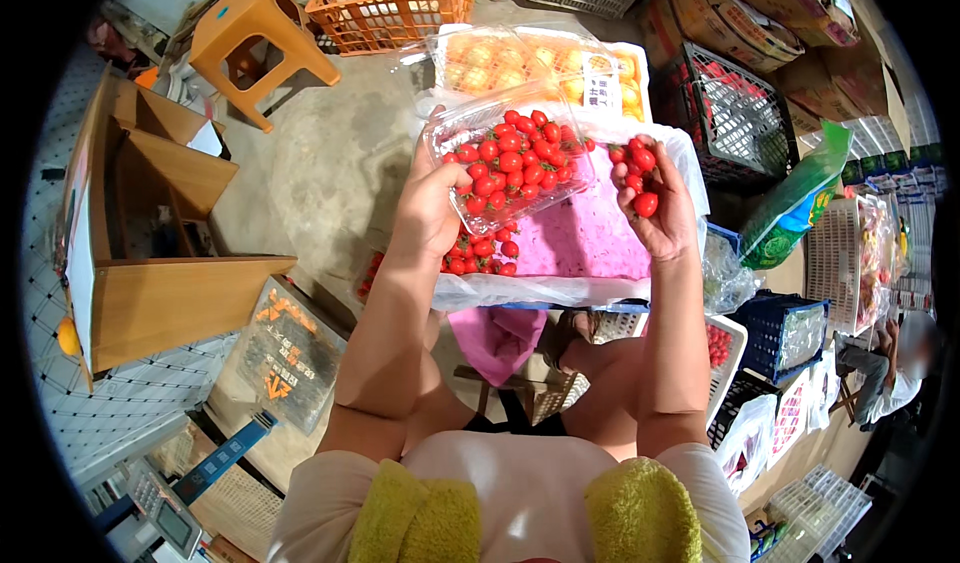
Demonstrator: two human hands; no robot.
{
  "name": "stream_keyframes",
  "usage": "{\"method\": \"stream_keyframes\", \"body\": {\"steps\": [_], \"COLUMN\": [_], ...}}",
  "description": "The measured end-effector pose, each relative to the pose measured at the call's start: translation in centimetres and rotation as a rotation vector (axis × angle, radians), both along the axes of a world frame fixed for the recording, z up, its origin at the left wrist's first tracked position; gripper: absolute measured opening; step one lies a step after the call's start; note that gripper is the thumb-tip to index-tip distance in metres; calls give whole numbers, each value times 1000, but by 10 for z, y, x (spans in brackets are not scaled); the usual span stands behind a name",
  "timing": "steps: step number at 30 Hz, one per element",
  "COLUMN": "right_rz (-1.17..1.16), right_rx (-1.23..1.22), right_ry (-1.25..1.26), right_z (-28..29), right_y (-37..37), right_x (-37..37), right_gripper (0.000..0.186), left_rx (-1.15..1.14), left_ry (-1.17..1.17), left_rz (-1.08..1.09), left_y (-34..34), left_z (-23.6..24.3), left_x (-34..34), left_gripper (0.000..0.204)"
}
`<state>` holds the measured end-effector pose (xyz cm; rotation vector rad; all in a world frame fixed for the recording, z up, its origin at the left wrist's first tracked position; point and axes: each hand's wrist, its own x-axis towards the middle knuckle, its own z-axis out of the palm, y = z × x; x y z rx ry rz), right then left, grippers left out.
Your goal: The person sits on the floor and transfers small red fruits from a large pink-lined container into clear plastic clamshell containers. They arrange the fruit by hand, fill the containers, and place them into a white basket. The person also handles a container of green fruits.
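My left hand (pixel 432 201) grips the near left side of a clear plastic clamshell box (pixel 462 141), its thumb over the edge. Many cherry tomatoes (pixel 510 161) with green stems lie inside it. To the right, my right hand (pixel 668 208) cups several loose cherry tomatoes (pixel 645 204) in its curled fingers. Both hands are above a crate lined with white plastic (pixel 690 153) and a pink sheet (pixel 590 238). More cherry tomatoes (pixel 483 252) sit in the crate's left part, partly hidden under the box.
Beyond the crate stands a white box of orange-yellow fruit (pixel 470 61). Behind are an orange basket (pixel 400 21) and an orange stool (pixel 255 43). At right are a black crate (pixel 735 113), a green bag (pixel 795 203) and a blue crate (pixel 785 333). A seated person (pixel 880 373) is at far right.
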<state>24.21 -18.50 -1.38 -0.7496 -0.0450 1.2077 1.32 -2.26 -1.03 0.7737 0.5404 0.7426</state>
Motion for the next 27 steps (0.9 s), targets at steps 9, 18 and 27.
{"method": "stream_keyframes", "body": {"steps": [9,18,27], "right_rz": [235,112,110], "right_rx": [58,25,178], "right_ry": [-1378,-657,-732], "right_z": [26,29,26], "right_y": [36,5,2], "right_x": [-53,-18,-15], "right_gripper": [26,23,15], "left_rx": [-323,-249,-208], "left_ry": [-15,-60,-39], "left_rz": [-253,-197,-240], "left_y": [-28,-20,-23], "left_z": [-12,-12,-6], "left_x": [18,15,14], "left_gripper": [74,77,87]}}
